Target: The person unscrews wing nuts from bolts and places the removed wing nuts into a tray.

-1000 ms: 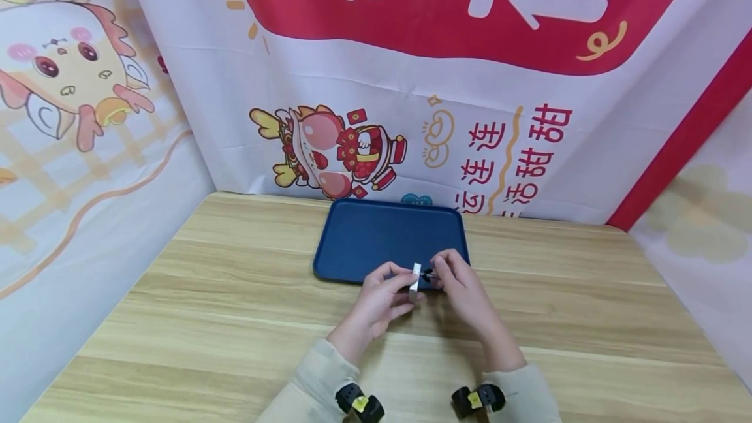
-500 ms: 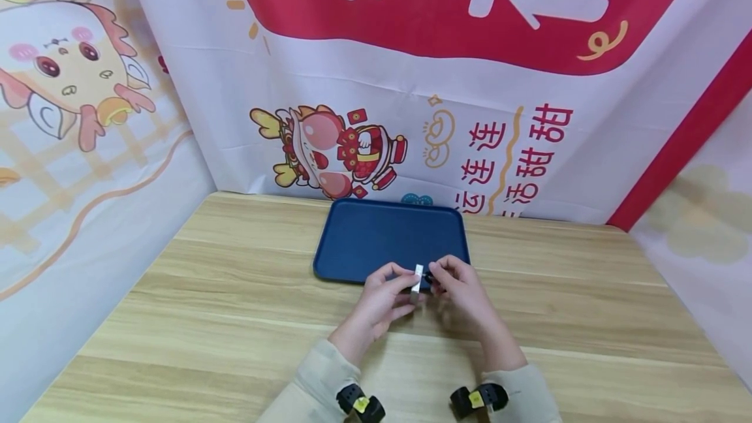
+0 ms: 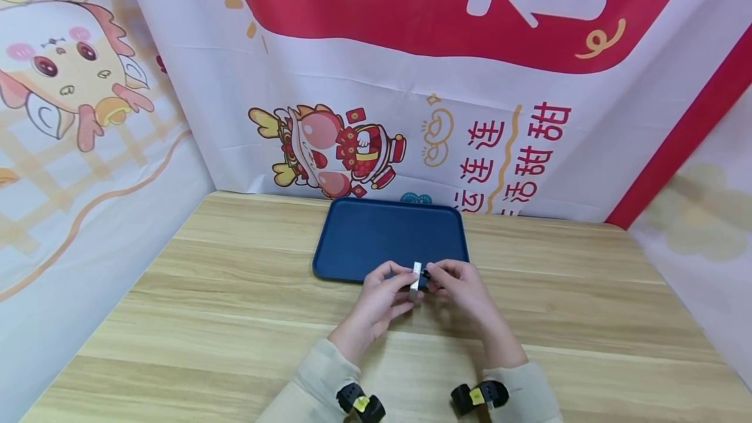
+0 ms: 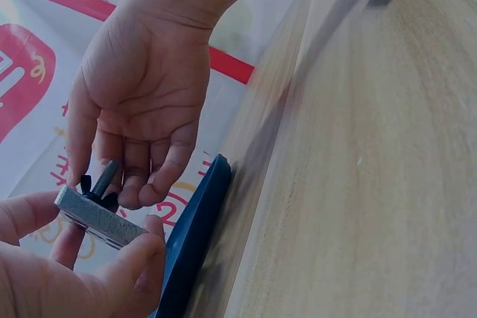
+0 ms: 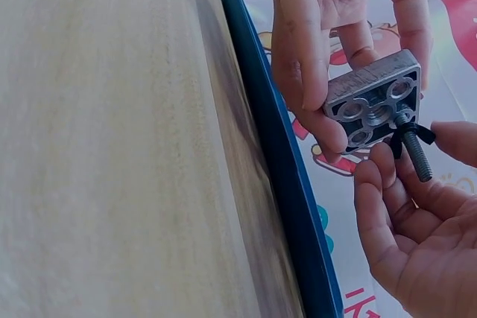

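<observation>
My left hand [image 3: 376, 302] grips a square metal block [image 5: 373, 83] by its edges, above the near side of the tray. In the right wrist view, the block's hollow face shows several round holes. A threaded bolt [image 5: 421, 163] sticks out of one hole, and a black wing nut [image 5: 404, 132] sits on it close to the block. My right hand [image 3: 467, 289] has its thumb and fingertips at the wings of this nut. Seen from the left wrist, the bolt's end [image 4: 109, 172] stands free past the nut, and the other face of the block is mostly hidden.
A dark blue tray [image 3: 390, 237] lies at the back of the wooden table [image 3: 235, 318], just behind the hands. Printed cloth [image 3: 352, 57] hangs along the back and sides. A black strap with a yellow mark [image 3: 360, 402] is on each wrist.
My right fingers have shifted about the wing nut, first drawing back, then coming closer to the block. The left hand keeps the block almost in the same place.
</observation>
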Demonstrator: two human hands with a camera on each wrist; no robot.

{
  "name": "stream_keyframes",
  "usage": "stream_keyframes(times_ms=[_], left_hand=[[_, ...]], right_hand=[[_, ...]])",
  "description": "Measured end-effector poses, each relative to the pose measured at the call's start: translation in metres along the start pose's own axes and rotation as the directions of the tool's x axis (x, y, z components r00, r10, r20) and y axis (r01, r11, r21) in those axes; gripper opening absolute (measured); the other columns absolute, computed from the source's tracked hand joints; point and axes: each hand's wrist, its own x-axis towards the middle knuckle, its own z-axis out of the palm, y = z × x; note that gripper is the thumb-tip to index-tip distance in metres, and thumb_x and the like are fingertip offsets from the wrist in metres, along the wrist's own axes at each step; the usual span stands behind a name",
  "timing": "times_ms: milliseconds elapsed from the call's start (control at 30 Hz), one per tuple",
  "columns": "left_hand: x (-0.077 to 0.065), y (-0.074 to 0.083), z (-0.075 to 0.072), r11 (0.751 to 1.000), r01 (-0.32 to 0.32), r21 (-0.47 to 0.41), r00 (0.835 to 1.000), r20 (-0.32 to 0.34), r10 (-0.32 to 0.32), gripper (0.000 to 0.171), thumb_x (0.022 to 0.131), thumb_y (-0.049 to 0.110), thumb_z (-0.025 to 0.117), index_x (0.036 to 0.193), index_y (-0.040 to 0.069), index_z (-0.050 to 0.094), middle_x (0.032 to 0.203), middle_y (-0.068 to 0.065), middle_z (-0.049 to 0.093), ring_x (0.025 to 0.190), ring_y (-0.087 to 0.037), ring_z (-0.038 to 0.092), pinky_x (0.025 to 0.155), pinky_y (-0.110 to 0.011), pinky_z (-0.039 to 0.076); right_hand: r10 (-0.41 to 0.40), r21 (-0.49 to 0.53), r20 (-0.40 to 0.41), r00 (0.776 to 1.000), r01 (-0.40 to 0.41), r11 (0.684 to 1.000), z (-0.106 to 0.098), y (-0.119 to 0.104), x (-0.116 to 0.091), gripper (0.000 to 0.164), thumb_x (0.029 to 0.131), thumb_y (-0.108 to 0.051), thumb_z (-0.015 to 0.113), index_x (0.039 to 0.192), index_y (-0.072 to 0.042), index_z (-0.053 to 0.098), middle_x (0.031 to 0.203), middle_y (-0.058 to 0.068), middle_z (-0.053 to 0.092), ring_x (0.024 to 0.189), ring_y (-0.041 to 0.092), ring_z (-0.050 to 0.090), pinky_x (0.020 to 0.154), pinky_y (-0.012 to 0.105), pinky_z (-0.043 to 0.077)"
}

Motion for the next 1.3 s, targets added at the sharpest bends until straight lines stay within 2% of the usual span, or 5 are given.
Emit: stream_keyframes(times_ms=[233, 433, 600, 933, 1300], left_hand=[[0.0005, 0.0001, 0.0006, 1.000, -0.004, -0.005, 1.000, -0.003, 0.004, 0.014, 0.095, 0.019, 0.068, 0.103, 0.011, 0.060, 0.119, -0.013, 0.065, 0.081, -0.015, 0.071, 0.094, -0.048, 0.054], [0.0010, 0.0001, 0.0004, 1.000, 0.000, -0.006, 1.000, -0.012, 0.000, 0.014, 0.095, 0.019, 0.067, 0.105, 0.011, 0.060, 0.117, -0.013, 0.066, 0.084, -0.017, 0.071, 0.094, -0.048, 0.054], [0.0008, 0.0005, 0.0002, 1.000, 0.000, -0.007, 1.000, -0.014, -0.001, 0.014, 0.095, 0.019, 0.067, 0.104, 0.011, 0.061, 0.115, -0.011, 0.066, 0.085, -0.018, 0.072, 0.095, -0.048, 0.053], [0.0012, 0.0008, -0.0002, 1.000, 0.000, -0.021, 1.000, -0.011, 0.000, 0.013, 0.095, 0.018, 0.067, 0.104, 0.012, 0.061, 0.113, -0.010, 0.067, 0.084, -0.018, 0.071, 0.094, -0.048, 0.054], [0.0002, 0.0022, -0.0007, 1.000, -0.003, -0.022, 1.000, -0.014, 0.003, 0.012, 0.095, 0.019, 0.068, 0.102, 0.013, 0.061, 0.113, -0.010, 0.066, 0.085, -0.018, 0.072, 0.095, -0.048, 0.053]], right_hand=[[-0.042, -0.014, 0.020, 0.999, 0.042, 0.999, -0.0019, 0.0013, 0.0002, 0.031, 0.101, -0.019, 0.058, 0.113, 0.008, 0.066, 0.098, 0.014, 0.070, 0.086, 0.013, 0.064, 0.085, 0.034, 0.057], [-0.118, -0.119, 0.026, 0.993, 0.120, 0.986, -0.0019, 0.0040, 0.0002, 0.024, 0.098, -0.017, 0.063, 0.114, 0.000, 0.068, 0.109, 0.013, 0.069, 0.094, 0.015, 0.061, 0.084, 0.027, 0.052], [-0.159, -0.190, 0.015, 0.987, 0.159, 0.969, 0.0001, 0.0037, 0.0008, 0.020, 0.096, -0.014, 0.065, 0.114, -0.005, 0.068, 0.105, 0.011, 0.067, 0.096, 0.021, 0.059, 0.087, 0.031, 0.047], [-0.208, -0.233, 0.010, 0.978, 0.204, 0.951, 0.0025, 0.0031, 0.0021, 0.017, 0.093, -0.001, 0.065, 0.109, -0.002, 0.065, 0.096, 0.012, 0.068, 0.091, 0.021, 0.058, 0.084, 0.034, 0.047], [-0.209, -0.232, 0.006, 0.978, 0.205, 0.951, 0.0031, 0.0021, 0.0003, 0.014, 0.095, -0.009, 0.065, 0.108, -0.004, 0.065, 0.096, 0.010, 0.066, 0.092, 0.020, 0.057, 0.083, 0.033, 0.045]])
